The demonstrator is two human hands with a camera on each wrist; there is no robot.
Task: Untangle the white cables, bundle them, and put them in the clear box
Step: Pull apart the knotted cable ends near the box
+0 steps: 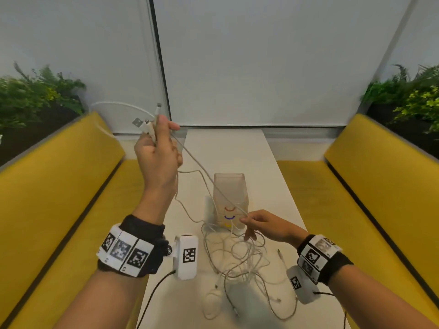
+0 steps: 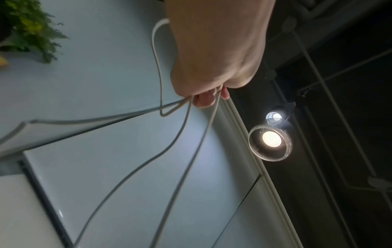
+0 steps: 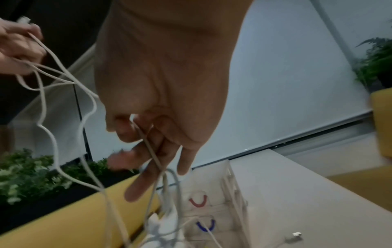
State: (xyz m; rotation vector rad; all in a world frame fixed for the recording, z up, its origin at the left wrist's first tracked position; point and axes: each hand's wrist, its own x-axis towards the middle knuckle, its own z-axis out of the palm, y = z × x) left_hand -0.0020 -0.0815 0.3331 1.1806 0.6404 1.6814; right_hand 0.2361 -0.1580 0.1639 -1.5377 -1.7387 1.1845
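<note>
My left hand [image 1: 158, 138] is raised above the table's left side and grips the plug ends of several white cables [image 1: 152, 122]. The strands run down from my left hand [image 2: 203, 97] toward the table. A tangle of white cables [image 1: 240, 260] lies on the white table [image 1: 273, 186] in front of the clear box [image 1: 230, 198]. That clear box [image 3: 214, 193] stands upright with coloured arcs on its near face. My right hand [image 1: 247, 222] is low beside the box and pinches one cable strand [image 3: 148, 147] between thumb and fingers [image 3: 135, 188].
Yellow bench seats [image 1: 59, 186] run along both sides of the narrow table, with green plants [image 1: 35, 96] behind them. A loose plug [image 1: 280, 252] lies right of the tangle. A white wall panel [image 1: 261, 55] closes off the far end.
</note>
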